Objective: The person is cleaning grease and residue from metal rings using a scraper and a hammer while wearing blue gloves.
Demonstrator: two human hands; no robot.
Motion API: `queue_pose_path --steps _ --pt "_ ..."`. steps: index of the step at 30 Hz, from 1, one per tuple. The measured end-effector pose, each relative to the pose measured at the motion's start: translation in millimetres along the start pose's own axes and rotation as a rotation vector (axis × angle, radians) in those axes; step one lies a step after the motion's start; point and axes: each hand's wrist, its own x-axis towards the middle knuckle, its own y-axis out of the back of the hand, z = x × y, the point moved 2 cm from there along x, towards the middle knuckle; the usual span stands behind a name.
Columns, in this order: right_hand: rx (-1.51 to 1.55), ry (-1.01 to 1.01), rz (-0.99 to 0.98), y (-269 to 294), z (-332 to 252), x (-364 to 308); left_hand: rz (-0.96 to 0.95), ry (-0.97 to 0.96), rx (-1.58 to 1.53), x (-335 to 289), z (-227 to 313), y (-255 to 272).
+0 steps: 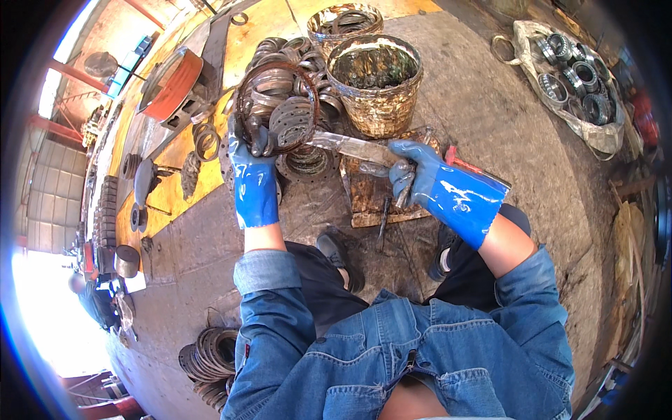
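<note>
One dark ring (316,105) in hand; work on it appears partway.

The left hand (256,143) grips the ring's near-left rim above the floor (483,98), left of centre; the right hand (411,171) is wrapped around a flat-bladed tool (357,148), its tip at the near-right rim, contact unconfirmed. Brown surface suggests unfinished. A pile of rings (276,82) lies beyond, a stack of rings (215,352) near left; which are done cannot be told.
</note>
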Motion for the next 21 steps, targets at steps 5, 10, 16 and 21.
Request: queue_pose_path --steps 5,10,16,21 --pt "-0.025 -0.007 -0.120 10.3 -7.8 -4.3 0.018 0.035 -0.032 6.8 14.8 14.6" --pt "-0.827 0.617 0.192 -25.3 -18.0 -26.1 0.078 0.134 0.120 4.3 2.1 17.6" --pt "-1.417 0.954 0.172 -15.8 -50.7 -24.9 -0.174 -0.178 1.110 -23.4 -3.0 -17.4" --pt "-1.531 0.771 0.471 -32.3 -49.3 -39.9 -0.155 -0.029 0.859 -27.3 -3.5 -10.6"
